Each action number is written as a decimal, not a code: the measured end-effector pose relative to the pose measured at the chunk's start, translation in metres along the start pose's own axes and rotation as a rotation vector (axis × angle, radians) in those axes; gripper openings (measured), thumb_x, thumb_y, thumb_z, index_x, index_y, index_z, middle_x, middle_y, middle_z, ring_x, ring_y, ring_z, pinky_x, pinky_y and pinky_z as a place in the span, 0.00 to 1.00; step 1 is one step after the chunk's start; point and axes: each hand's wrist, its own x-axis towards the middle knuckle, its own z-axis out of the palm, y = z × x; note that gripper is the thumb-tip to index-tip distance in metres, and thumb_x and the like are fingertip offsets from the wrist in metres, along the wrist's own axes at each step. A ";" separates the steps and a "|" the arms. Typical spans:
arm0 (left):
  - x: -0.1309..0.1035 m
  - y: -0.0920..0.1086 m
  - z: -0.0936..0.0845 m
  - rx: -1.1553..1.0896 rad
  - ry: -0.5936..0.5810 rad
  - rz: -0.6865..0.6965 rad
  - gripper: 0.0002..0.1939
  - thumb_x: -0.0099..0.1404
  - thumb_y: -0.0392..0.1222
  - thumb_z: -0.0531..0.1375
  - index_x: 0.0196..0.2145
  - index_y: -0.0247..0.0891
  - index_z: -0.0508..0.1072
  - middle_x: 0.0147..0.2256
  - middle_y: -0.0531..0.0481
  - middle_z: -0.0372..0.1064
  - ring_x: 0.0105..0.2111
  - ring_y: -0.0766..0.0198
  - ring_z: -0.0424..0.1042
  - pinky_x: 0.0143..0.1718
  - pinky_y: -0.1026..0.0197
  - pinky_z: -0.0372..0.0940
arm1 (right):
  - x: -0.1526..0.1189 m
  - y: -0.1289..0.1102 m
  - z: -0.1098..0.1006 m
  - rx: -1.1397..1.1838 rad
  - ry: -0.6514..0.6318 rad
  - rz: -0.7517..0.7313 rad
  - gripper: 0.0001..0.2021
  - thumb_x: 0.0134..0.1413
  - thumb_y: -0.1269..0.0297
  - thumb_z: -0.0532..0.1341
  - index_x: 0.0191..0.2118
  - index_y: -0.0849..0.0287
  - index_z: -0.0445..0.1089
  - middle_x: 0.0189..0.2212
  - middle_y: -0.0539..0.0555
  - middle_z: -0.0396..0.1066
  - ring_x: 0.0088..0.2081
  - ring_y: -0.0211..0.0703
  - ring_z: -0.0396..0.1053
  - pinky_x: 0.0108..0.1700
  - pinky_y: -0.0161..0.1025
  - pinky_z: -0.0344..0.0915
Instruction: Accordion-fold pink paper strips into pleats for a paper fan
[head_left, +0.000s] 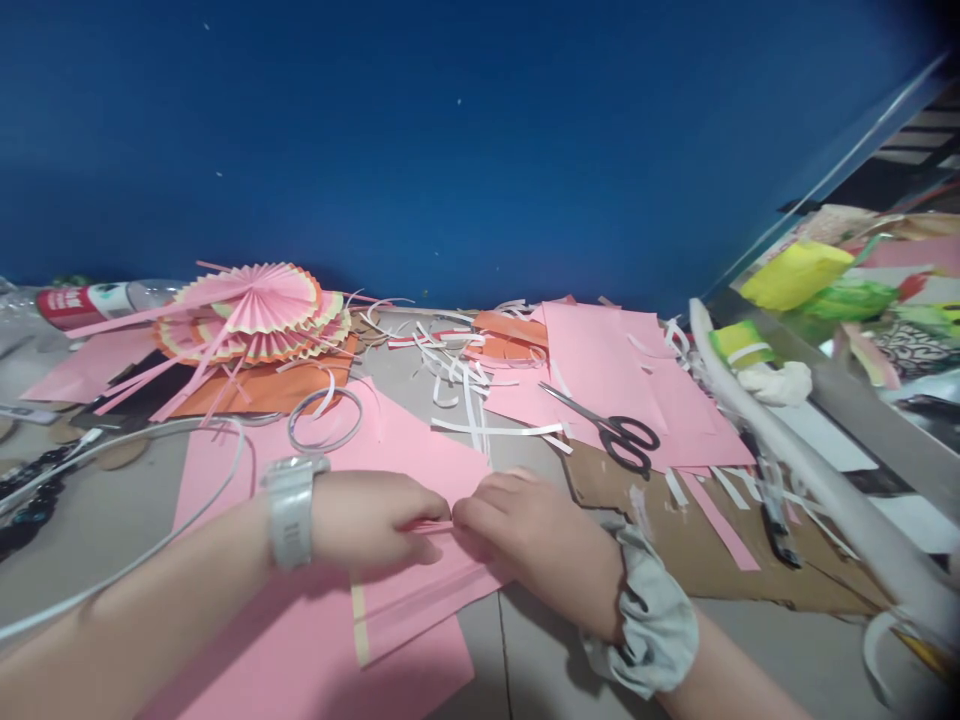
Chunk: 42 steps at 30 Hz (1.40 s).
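My left hand (386,515) and my right hand (517,530) meet near the middle of the view, fingertips almost touching. Both are closed on the raised edge of a pink paper sheet (427,605), which shows fold lines along its length and a pale yellow strip at its left end. Under it lies a larger pink sheet (247,620). Motion slightly blurs my fingers. A roll of clear tape (324,447) rests on the pink paper just beyond my left wrist.
Pleated pink paper rosettes (259,305) sit at the back left beside a bottle (90,303). Scissors (611,430) lie on pink sheets (615,350) at the right. White paper strips (457,375), cardboard (652,530), a utility knife (778,520) and a white cable (217,505) surround the workspace.
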 end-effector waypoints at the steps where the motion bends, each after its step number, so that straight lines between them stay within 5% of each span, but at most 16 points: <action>1: 0.004 -0.003 -0.006 -0.036 -0.079 0.024 0.08 0.58 0.44 0.54 0.26 0.38 0.66 0.23 0.56 0.65 0.22 0.67 0.62 0.24 0.67 0.56 | 0.000 0.001 0.001 -0.002 0.022 -0.002 0.03 0.57 0.70 0.55 0.38 0.59 0.63 0.31 0.50 0.68 0.35 0.40 0.62 0.38 0.38 0.53; 5: 0.021 -0.011 -0.018 -0.189 -0.320 0.066 0.06 0.58 0.42 0.54 0.26 0.38 0.61 0.18 0.59 0.57 0.17 0.69 0.59 0.17 0.68 0.55 | 0.000 0.009 0.009 0.020 0.107 0.007 0.04 0.59 0.68 0.53 0.37 0.60 0.64 0.31 0.51 0.69 0.36 0.40 0.64 0.41 0.38 0.54; 10: 0.029 -0.013 -0.021 -0.349 -0.427 0.083 0.08 0.57 0.43 0.56 0.24 0.37 0.61 0.17 0.59 0.55 0.17 0.71 0.57 0.16 0.69 0.54 | 0.001 0.015 0.016 0.024 0.138 0.012 0.06 0.60 0.67 0.51 0.36 0.60 0.64 0.30 0.51 0.70 0.34 0.40 0.65 0.41 0.39 0.55; 14: 0.029 -0.020 -0.024 -0.490 -0.417 0.099 0.10 0.59 0.46 0.54 0.31 0.35 0.69 0.28 0.55 0.67 0.29 0.67 0.67 0.31 0.68 0.63 | 0.000 0.015 0.014 0.019 0.148 -0.030 0.04 0.59 0.69 0.52 0.36 0.59 0.64 0.29 0.50 0.70 0.33 0.39 0.64 0.38 0.38 0.55; 17: 0.027 -0.025 -0.023 -0.587 -0.370 0.111 0.16 0.61 0.46 0.50 0.39 0.35 0.70 0.41 0.52 0.70 0.43 0.64 0.67 0.45 0.65 0.60 | -0.002 0.014 0.009 0.006 0.191 -0.116 0.05 0.59 0.71 0.52 0.36 0.59 0.64 0.30 0.51 0.69 0.36 0.39 0.63 0.39 0.38 0.55; 24: 0.016 -0.021 -0.009 -0.667 -0.270 0.125 0.14 0.63 0.45 0.51 0.44 0.42 0.71 0.45 0.54 0.69 0.51 0.65 0.62 0.54 0.62 0.53 | -0.005 0.014 0.005 -0.031 0.290 -0.216 0.11 0.62 0.71 0.46 0.37 0.61 0.65 0.34 0.54 0.70 0.40 0.41 0.63 0.43 0.40 0.55; 29: 0.012 -0.019 0.001 -0.695 -0.260 0.099 0.14 0.64 0.48 0.49 0.36 0.39 0.71 0.34 0.51 0.69 0.37 0.63 0.67 0.41 0.62 0.63 | -0.005 0.014 0.005 -0.118 0.310 -0.215 0.10 0.61 0.71 0.47 0.37 0.63 0.66 0.36 0.56 0.70 0.41 0.42 0.63 0.45 0.41 0.56; 35: 0.017 -0.017 0.002 -0.559 -0.267 0.066 0.16 0.62 0.52 0.51 0.25 0.37 0.62 0.22 0.56 0.55 0.22 0.69 0.57 0.25 0.67 0.58 | -0.003 0.013 0.005 -0.164 0.207 -0.146 0.09 0.60 0.72 0.50 0.37 0.62 0.67 0.33 0.55 0.70 0.39 0.42 0.63 0.46 0.42 0.54; 42: 0.006 -0.002 0.003 -0.202 -0.015 -0.048 0.16 0.62 0.53 0.48 0.26 0.38 0.62 0.20 0.56 0.57 0.19 0.67 0.57 0.21 0.65 0.51 | -0.004 0.012 0.002 -0.178 0.189 -0.040 0.13 0.62 0.61 0.49 0.38 0.61 0.67 0.29 0.54 0.68 0.34 0.42 0.62 0.46 0.46 0.53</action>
